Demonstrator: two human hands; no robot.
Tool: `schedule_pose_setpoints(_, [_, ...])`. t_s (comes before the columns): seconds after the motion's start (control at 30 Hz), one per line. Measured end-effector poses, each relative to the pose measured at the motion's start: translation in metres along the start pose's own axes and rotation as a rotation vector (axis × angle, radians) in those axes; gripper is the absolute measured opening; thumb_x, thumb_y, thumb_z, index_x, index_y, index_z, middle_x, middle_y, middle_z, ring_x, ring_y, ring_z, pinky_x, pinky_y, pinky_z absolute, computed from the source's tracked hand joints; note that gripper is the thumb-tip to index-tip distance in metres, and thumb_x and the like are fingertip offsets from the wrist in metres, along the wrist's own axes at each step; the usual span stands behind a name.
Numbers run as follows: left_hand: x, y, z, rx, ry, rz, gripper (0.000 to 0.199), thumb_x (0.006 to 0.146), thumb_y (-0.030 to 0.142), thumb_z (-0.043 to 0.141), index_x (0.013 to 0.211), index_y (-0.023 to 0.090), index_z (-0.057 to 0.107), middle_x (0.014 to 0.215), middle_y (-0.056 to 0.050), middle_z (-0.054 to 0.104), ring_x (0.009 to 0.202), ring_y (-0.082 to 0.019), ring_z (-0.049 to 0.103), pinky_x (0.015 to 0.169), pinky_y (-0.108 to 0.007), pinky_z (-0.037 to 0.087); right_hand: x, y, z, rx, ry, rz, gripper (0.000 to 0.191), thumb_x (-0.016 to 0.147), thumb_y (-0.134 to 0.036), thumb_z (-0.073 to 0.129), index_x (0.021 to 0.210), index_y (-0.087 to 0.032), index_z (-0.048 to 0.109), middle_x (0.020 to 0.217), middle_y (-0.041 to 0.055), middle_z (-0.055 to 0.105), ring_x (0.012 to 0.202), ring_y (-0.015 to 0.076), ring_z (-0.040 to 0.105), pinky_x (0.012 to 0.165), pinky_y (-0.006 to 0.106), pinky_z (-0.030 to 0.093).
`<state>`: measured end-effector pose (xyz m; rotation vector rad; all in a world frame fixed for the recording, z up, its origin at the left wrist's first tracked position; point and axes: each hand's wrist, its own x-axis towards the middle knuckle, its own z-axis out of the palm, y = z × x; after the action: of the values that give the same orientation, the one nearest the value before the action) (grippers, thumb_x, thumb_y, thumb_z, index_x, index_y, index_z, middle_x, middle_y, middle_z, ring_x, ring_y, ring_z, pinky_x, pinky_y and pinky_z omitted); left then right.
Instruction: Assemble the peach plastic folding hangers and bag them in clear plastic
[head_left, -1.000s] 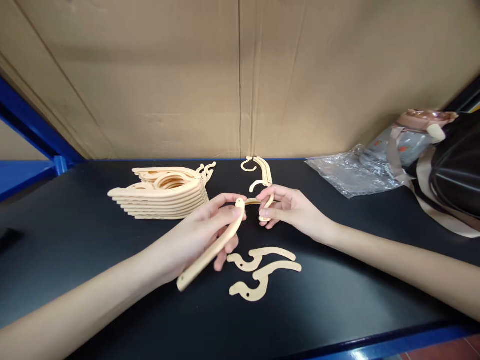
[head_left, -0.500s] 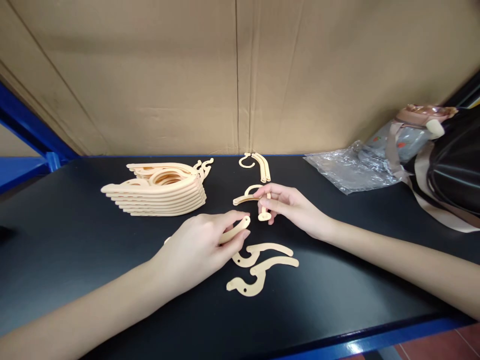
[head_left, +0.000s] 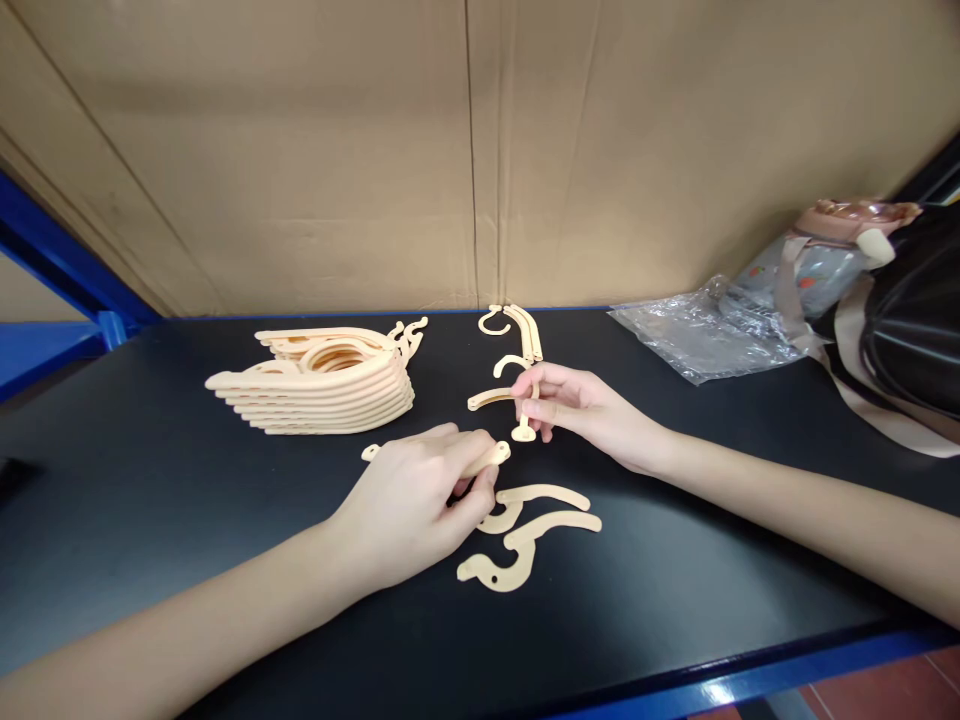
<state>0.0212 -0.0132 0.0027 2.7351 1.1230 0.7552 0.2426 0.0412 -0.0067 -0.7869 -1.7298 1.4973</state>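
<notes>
My left hand (head_left: 424, 500) is closed around a beige plastic hanger arm (head_left: 491, 458), whose holed end sticks out past the fingertips. Its other end (head_left: 370, 453) shows behind the knuckles. Just beyond, my right hand (head_left: 566, 405) pinches a beige hanger hook (head_left: 523, 432), its curved top and flat base visible. A second hanger arm (head_left: 489, 398) juts out to the left of those fingers; whether it is joined to the hook is hidden. Below the hands lie two flat beige curved pieces (head_left: 514, 575) with holes, the farther one partly behind my left hand.
A stack of beige folded hangers (head_left: 322, 400) stands at the left. Farther back lie another hook (head_left: 491, 325) and curved arms (head_left: 527, 335). At the right are a clear plastic bag (head_left: 690, 335), a strapped bottle (head_left: 817, 265) and a black bag (head_left: 915, 320). Cardboard (head_left: 300, 150) walls the back.
My left hand has turned the hanger arm, bringing its holed end slightly right, closer to the hook. The hook in my right hand has tilted a little.
</notes>
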Motion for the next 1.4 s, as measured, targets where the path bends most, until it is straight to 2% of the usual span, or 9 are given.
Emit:
schedule_pose_setpoints(0.13, [-0.001,0.003,-0.001,-0.055,-0.026,0.038,0.022,0.087,0.011,0.042,0.068,0.02,0.035,0.058,0.005,0.045,0.058,-0.012,0.043,0.051,-0.022,0.027,0.001,0.0,-0.003,0.087,-0.001,0.033,0.023,0.084,-0.027,0.073,0.104,-0.023,0.064,0.082,-0.0036,0.065,0.071,0.0088,0.06,0.066,0.023,0.049])
schedule_pose_setpoints(0.3, [0.0,0.002,-0.002,-0.054,-0.057,0.122,0.017,0.099,0.016,0.041,0.084,0.019,0.049,0.073,0.002,0.056,0.068,-0.015,0.048,0.06,-0.024,0.035,0.001,0.0,-0.006,0.157,-0.05,0.047,0.025,0.081,-0.023,0.076,0.103,-0.023,0.066,0.079,-0.0044,0.066,0.07,0.0087,0.062,0.066,0.023,0.048])
schedule_pose_setpoints(0.43, [0.002,-0.002,0.0,0.034,-0.065,0.207,0.018,0.103,0.02,0.037,0.097,0.018,0.054,0.078,0.0,0.06,0.067,-0.016,0.054,0.063,-0.028,0.039,0.001,-0.002,-0.007,0.15,-0.068,0.053,0.023,0.082,-0.024,0.076,0.103,-0.023,0.067,0.079,-0.0041,0.067,0.073,0.0091,0.062,0.069,0.023,0.048])
schedule_pose_setpoints(0.63, [0.0,-0.006,0.004,0.074,-0.018,0.172,0.022,0.105,0.027,0.034,0.107,0.019,0.054,0.088,-0.001,0.069,0.07,-0.016,0.065,0.062,-0.027,0.045,0.001,-0.004,-0.008,0.161,-0.057,0.078,0.026,0.082,-0.025,0.075,0.107,-0.023,0.066,0.08,-0.0033,0.067,0.07,0.0093,0.061,0.068,0.024,0.046])
schedule_pose_setpoints(0.77, [-0.002,-0.008,0.005,0.046,-0.027,0.144,0.022,0.106,0.031,0.034,0.108,0.021,0.053,0.087,0.001,0.071,0.069,-0.014,0.067,0.058,-0.023,0.045,0.001,-0.004,-0.01,0.156,-0.086,0.069,0.025,0.083,-0.025,0.074,0.107,-0.024,0.066,0.081,-0.0037,0.067,0.07,0.0086,0.06,0.067,0.023,0.046])
schedule_pose_setpoints(0.97, [-0.002,-0.008,0.004,0.046,-0.053,0.125,0.022,0.106,0.033,0.035,0.112,0.022,0.053,0.087,0.001,0.071,0.069,-0.014,0.068,0.057,-0.022,0.045,0.001,-0.003,-0.011,0.159,-0.107,0.059,0.022,0.084,-0.023,0.074,0.105,-0.024,0.067,0.079,-0.0046,0.066,0.069,0.0075,0.059,0.066,0.022,0.046])
schedule_pose_setpoints(1.23, [-0.001,-0.01,0.005,0.052,-0.043,0.138,0.03,0.107,0.035,0.03,0.111,0.021,0.056,0.078,0.001,0.067,0.065,-0.013,0.065,0.055,-0.021,0.043,0.002,-0.003,-0.011,0.096,-0.133,0.06,0.021,0.084,-0.026,0.074,0.104,-0.022,0.068,0.085,-0.0022,0.068,0.071,0.0088,0.062,0.069,0.024,0.05])
schedule_pose_setpoints(1.4, [-0.001,-0.01,0.006,0.08,-0.026,0.14,0.03,0.106,0.034,0.032,0.109,0.02,0.059,0.077,0.001,0.067,0.063,-0.013,0.064,0.055,-0.022,0.043,0.001,-0.003,-0.008,0.092,-0.119,0.055,0.021,0.083,-0.025,0.074,0.102,-0.021,0.066,0.079,-0.0035,0.066,0.068,0.0089,0.061,0.066,0.024,0.05])
